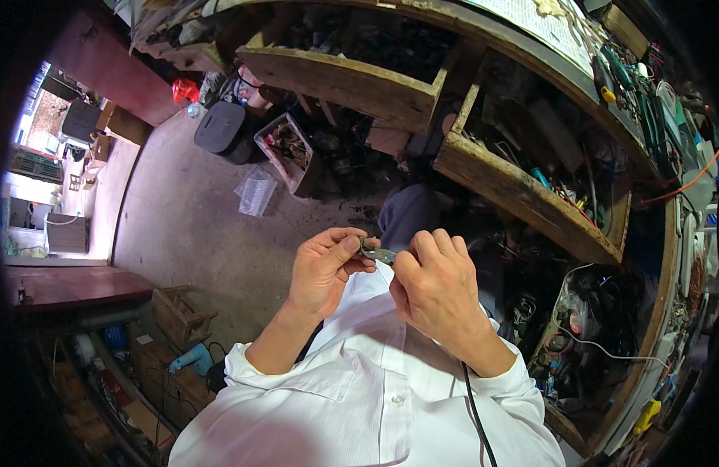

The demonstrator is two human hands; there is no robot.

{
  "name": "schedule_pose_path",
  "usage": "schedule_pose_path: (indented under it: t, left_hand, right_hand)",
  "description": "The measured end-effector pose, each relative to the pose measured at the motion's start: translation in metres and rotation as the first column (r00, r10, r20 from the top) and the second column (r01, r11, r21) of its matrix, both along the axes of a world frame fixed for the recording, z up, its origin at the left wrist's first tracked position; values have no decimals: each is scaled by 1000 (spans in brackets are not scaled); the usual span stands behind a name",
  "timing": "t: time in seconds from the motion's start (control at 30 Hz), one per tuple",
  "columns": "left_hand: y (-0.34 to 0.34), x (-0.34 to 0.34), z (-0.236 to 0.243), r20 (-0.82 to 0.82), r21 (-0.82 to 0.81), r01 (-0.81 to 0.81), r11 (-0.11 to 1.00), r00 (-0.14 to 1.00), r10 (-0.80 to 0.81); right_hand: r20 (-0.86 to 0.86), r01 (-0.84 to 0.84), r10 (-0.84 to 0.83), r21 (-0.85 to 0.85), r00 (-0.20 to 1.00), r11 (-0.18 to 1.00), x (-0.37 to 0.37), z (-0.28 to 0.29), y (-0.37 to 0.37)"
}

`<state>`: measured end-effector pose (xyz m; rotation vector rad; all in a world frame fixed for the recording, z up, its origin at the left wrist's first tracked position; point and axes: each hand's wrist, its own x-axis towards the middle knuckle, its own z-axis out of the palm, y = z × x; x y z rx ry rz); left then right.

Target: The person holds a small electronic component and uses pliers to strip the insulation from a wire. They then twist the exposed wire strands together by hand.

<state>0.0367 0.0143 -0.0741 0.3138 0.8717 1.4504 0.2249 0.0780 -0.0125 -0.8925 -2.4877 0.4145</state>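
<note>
In front of my white shirt, both hands meet over a small metal piece. My left hand (325, 277), on the left, pinches a small dark metal part (365, 247) between thumb and fingers. My right hand (434, 288) has its fingers curled around a metal tool (381, 254), apparently pliers, whose head reaches to the part in my left hand. The right hand's fingers hide much of the tool. A black cable (474, 416) hangs down over the shirt at the lower right.
Open wooden drawers (530, 191) full of tools jut from the bench ahead. A box of scraps (284, 152), a dark lidded bin (217, 133) and a plastic sheet (254, 191) lie on the floor. A wooden stool (180, 315) stands left; a doorway is beyond.
</note>
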Motion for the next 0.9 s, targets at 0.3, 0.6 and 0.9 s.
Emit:
schedule_pose_path:
  t: [0.3,0.6,0.9]
  left_hand:
    - [0,11,1,-68,38,-99,994,992,102]
    - [-1,12,-1,-144,85,-131,988,979,142]
    - [0,15,1,29,56,-142,988,990,140]
  right_hand:
    - [-23,93,-93,-6,995,996,-7,-14,-12]
    - [-106,91,-99,-81,989,993,-8,-18,-17]
    - [-254,74,-117,-175,960,982,-12,-23,-12]
